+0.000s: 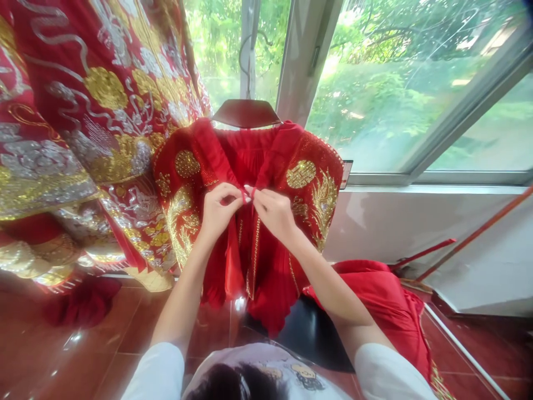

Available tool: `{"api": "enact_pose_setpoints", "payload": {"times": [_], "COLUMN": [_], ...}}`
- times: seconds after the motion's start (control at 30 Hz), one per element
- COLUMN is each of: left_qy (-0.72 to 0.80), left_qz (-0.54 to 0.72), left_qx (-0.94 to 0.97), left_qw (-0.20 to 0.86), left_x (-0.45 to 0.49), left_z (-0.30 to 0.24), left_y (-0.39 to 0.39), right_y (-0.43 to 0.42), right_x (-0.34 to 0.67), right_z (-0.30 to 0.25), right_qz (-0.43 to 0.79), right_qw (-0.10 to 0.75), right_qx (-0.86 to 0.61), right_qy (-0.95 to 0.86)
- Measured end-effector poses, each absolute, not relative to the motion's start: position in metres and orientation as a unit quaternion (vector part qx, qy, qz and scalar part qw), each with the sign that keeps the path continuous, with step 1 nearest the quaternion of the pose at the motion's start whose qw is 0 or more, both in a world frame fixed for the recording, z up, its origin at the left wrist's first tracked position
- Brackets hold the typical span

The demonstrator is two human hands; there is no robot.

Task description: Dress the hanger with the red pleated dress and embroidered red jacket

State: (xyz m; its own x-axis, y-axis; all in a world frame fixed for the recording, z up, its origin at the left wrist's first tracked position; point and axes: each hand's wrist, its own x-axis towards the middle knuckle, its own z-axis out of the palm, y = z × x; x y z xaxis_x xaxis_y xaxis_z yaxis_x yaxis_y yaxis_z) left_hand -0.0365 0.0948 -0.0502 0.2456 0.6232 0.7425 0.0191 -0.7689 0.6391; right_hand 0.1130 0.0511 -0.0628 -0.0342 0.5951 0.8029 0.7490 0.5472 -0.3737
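A red jacket (188, 183) with gold embroidery hangs on a dark red hanger (246, 113) in front of me, its front partly apart. At the bottom of the neckline, my left hand (220, 206) pinches a thin red tie at the left front edge. Close beside it, my right hand (272, 210) pinches the red tie at the right edge. Both sets of fingertips nearly meet, and they partly cover the ties. Below them the front panels, trimmed with gold beads, hang loose.
Embroidered red, gold and silver garments (108, 111) hang at the left. Red cloth (383, 300) lies over a black seat (316, 333) at lower right. A window (395, 100) is behind the jacket. An orange pole (474, 236) leans at right. Dark red cloth (83, 303) rests near the tiled floor.
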Motion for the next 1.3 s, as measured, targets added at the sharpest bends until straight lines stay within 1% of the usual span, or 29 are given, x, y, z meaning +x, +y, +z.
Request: {"api": "enact_pose_setpoints", "payload": {"times": [0.07, 0.13, 0.23, 0.3, 0.43, 0.5, 0.63, 0.73, 0.77, 0.83, 0.97, 1.0, 1.07, 1.13, 1.2, 1.27, 1.3], "left_qy": [0.226, 0.237, 0.244, 0.254, 0.292, 0.306, 0.337, 0.367, 0.365, 0.343, 0.273, 0.259, 0.237, 0.218, 0.209, 0.218, 0.227], "left_qz": [0.544, 0.525, 0.504, 0.488, 0.468, 0.459, 0.441, 0.461, 0.475, 0.517, 0.592, 0.600, 0.603, 0.586, 0.553, 0.529, 0.519], "left_qx": [0.764, 0.783, 0.804, 0.814, 0.822, 0.825, 0.831, 0.808, 0.800, 0.780, 0.681, 0.657, 0.619, 0.592, 0.588, 0.613, 0.639], "left_qw": [0.263, 0.237, 0.202, 0.184, 0.145, 0.123, 0.037, -0.008, 0.002, 0.082, 0.333, 0.376, 0.443, 0.508, 0.552, 0.545, 0.520], "left_x": [-0.040, -0.042, -0.043, -0.042, -0.040, -0.041, -0.049, -0.054, -0.054, -0.050, -0.037, -0.034, -0.030, -0.029, -0.032, -0.041, -0.046], "left_z": [-0.049, -0.048, -0.048, -0.049, -0.052, -0.052, -0.052, -0.054, -0.055, -0.058, -0.061, -0.060, -0.059, -0.056, -0.054, -0.052, -0.050], "left_y": [0.093, 0.091, 0.087, 0.084, 0.076, 0.074, 0.075, 0.078, 0.078, 0.079, 0.082, 0.083, 0.085, 0.087, 0.089, 0.092, 0.093], "right_y": [0.053, 0.052, 0.049, 0.049, 0.054, 0.055, 0.049, 0.041, 0.039, 0.037, 0.040, 0.040, 0.041, 0.038, 0.034, 0.028, 0.026], "right_x": [0.111, 0.110, 0.114, 0.117, 0.120, 0.119, 0.120, 0.126, 0.127, 0.128, 0.120, 0.118, 0.114, 0.112, 0.114, 0.120, 0.124], "right_z": [-0.067, -0.069, -0.068, -0.067, -0.066, -0.065, -0.062, -0.057, -0.056, -0.055, -0.056, -0.057, -0.056, -0.054, -0.050, -0.045, -0.042], "right_qz": [-0.138, -0.177, -0.178, -0.147, -0.102, -0.090, -0.072, -0.069, -0.058, 0.002, 0.259, 0.316, 0.395, 0.444, 0.478, 0.493, 0.487], "right_qw": [0.464, 0.427, 0.405, 0.418, 0.486, 0.504, 0.523, 0.556, 0.571, 0.608, 0.675, 0.687, 0.703, 0.698, 0.671, 0.634, 0.605], "right_qx": [-0.484, -0.500, -0.498, -0.481, -0.429, -0.415, -0.444, -0.472, -0.477, -0.475, -0.433, -0.421, -0.399, -0.381, -0.370, -0.374, -0.390], "right_qy": [-0.728, -0.732, -0.746, -0.757, -0.755, -0.752, -0.724, -0.680, -0.665, -0.636, -0.538, -0.501, -0.437, -0.413, -0.428, -0.464, -0.494]}}
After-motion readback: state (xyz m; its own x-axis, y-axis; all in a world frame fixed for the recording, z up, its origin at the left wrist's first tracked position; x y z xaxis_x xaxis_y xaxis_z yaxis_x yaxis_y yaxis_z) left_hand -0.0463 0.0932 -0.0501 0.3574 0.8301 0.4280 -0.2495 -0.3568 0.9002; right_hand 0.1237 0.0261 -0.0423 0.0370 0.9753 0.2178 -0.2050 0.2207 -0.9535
